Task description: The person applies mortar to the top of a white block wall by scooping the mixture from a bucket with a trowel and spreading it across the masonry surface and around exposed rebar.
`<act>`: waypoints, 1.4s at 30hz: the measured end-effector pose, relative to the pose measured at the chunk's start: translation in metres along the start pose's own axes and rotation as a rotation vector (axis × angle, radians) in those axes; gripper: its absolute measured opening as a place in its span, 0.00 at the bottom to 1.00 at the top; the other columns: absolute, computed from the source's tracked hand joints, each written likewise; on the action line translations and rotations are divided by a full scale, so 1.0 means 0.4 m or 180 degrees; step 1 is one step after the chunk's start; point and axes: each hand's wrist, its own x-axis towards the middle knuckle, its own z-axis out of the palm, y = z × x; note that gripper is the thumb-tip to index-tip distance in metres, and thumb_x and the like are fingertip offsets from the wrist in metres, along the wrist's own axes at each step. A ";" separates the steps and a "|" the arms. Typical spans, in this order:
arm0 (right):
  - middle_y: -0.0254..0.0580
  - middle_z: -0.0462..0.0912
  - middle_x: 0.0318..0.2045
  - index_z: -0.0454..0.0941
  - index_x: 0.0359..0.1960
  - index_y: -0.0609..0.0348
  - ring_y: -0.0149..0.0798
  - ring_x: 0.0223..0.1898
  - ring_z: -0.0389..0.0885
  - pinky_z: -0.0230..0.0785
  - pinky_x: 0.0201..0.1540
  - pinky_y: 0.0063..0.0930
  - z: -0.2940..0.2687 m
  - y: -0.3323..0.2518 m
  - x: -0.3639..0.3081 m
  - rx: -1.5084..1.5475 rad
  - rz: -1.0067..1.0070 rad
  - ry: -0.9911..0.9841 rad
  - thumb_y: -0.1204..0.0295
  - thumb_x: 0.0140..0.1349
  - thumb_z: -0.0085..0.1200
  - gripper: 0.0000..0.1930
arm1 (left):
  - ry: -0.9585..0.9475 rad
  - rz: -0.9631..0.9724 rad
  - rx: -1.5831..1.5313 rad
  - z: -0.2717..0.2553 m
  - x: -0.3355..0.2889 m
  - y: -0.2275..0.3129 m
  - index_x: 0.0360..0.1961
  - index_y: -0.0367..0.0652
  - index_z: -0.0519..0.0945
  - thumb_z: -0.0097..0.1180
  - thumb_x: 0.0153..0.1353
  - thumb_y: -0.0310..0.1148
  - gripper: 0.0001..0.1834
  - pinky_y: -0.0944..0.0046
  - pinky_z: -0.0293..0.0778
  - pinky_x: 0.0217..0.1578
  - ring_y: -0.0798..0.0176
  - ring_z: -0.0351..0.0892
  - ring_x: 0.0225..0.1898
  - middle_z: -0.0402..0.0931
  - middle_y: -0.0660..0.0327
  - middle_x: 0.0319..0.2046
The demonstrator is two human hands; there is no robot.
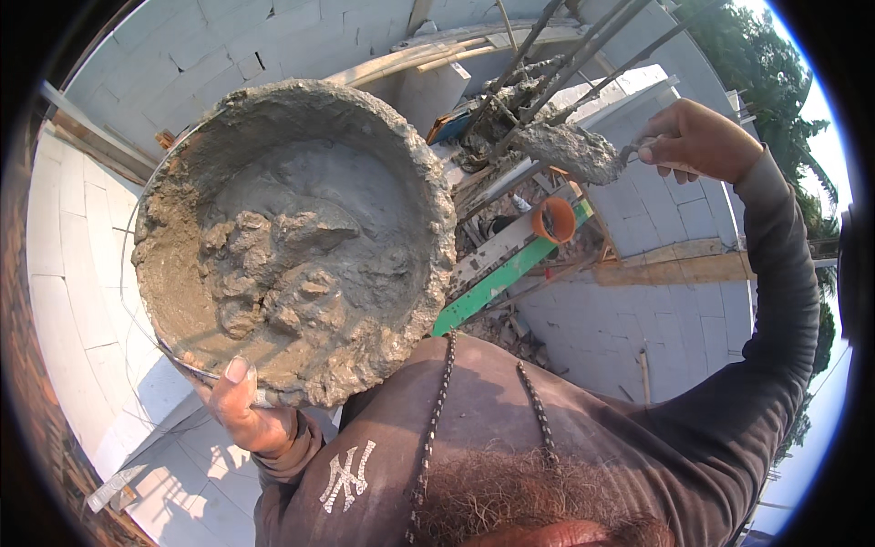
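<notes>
A large round bucket (441, 196), its rim and walls caked with grey mortar, is tilted toward me at the left. Wet mortar (310, 228) lies inside, smooth at the far side and lumpy nearer me. My left hand (246, 410) grips the bucket's near edge, thumb up on the rim and fingers hidden beneath. Out to the right, my raised right hand (702, 146) is closed on a trowel (627, 157); its handle is mostly covered by the fingers. Mortar coats the trowel's blade, which points left toward several thin dark poles smeared with mortar (533, 87).
Walls of pale blocks (246, 41) stand ahead, left (77, 246) and right. Below lie a green-edged plank (492, 292), a small orange bucket (553, 221) and rubble (524, 337). Wooden poles (410, 59) lie at the back. A wooden beam (679, 264) crosses the right wall.
</notes>
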 end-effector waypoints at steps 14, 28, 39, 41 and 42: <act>0.34 0.82 0.25 0.87 0.49 0.67 0.25 0.24 0.80 0.73 0.26 0.22 0.047 0.070 -0.124 0.0621 0.0033 0.0614 0.60 0.71 0.64 0.19 | -0.0132 -0.0324 -0.0289 0.000 0.033 0.036 0.48 0.34 0.79 0.60 0.66 0.22 0.10 0.45 0.78 0.57 0.48 0.82 0.52 0.80 0.45 0.51; 0.51 0.87 0.43 0.84 0.52 0.61 0.55 0.43 0.88 0.80 0.46 0.47 0.284 -0.404 -0.032 -0.1479 -0.2289 0.2626 0.63 0.67 0.65 0.17 | -0.0785 -0.1611 -0.3418 0.125 0.253 0.224 0.78 0.31 0.34 0.52 0.54 0.16 0.55 0.55 0.70 0.66 0.55 0.73 0.60 0.65 0.46 0.63; 0.53 0.90 0.36 0.88 0.49 0.63 0.44 0.36 0.90 0.81 0.43 0.37 0.251 -0.390 -0.026 0.0360 -0.2152 0.0490 0.62 0.65 0.68 0.17 | -0.0709 -0.1238 -0.3001 0.110 0.239 0.198 0.77 0.32 0.48 0.52 0.54 0.18 0.48 0.57 0.68 0.66 0.56 0.70 0.62 0.64 0.48 0.65; 0.52 0.90 0.36 0.88 0.49 0.64 0.42 0.37 0.90 0.81 0.44 0.36 0.239 -0.383 -0.034 0.0479 -0.2138 0.0497 0.62 0.66 0.68 0.18 | -0.0660 -0.1495 -0.3057 0.095 0.240 0.200 0.76 0.32 0.51 0.53 0.53 0.19 0.47 0.55 0.67 0.67 0.55 0.70 0.63 0.64 0.47 0.66; 0.50 0.90 0.36 0.87 0.49 0.64 0.41 0.37 0.89 0.81 0.45 0.35 0.230 -0.378 -0.038 0.0552 -0.2233 0.0471 0.62 0.67 0.68 0.18 | -0.0630 -0.1582 -0.3058 0.089 0.242 0.201 0.76 0.32 0.52 0.53 0.53 0.19 0.46 0.55 0.66 0.68 0.54 0.70 0.63 0.63 0.46 0.66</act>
